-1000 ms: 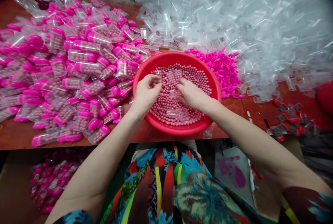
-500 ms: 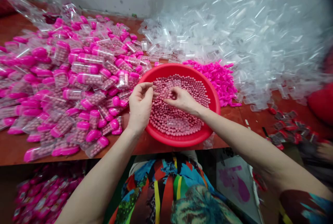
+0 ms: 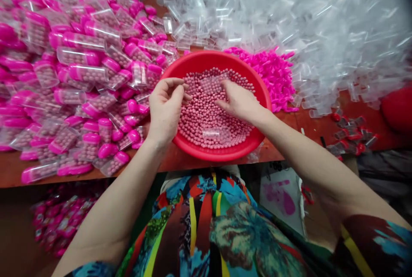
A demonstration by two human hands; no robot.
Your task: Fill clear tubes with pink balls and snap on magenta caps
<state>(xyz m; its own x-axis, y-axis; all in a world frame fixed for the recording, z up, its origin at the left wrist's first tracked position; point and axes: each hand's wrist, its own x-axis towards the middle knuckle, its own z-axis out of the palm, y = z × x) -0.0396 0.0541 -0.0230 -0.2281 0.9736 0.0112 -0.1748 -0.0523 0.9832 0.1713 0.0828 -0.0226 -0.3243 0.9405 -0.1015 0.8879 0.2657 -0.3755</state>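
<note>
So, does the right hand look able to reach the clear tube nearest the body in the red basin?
Probably yes: the clear tube lies in plain view on the pink beads, and the right hand is over the same red basin, with no obstacle visible between them.

The curled left hand (image 3: 165, 107) faces the right hand (image 3: 241, 99).

Dark marks (image 3: 276, 165) on the white sheet (image 3: 291, 221) below the table (image 3: 317, 129); from where I stand, too small to read; nothing else legible.
</note>
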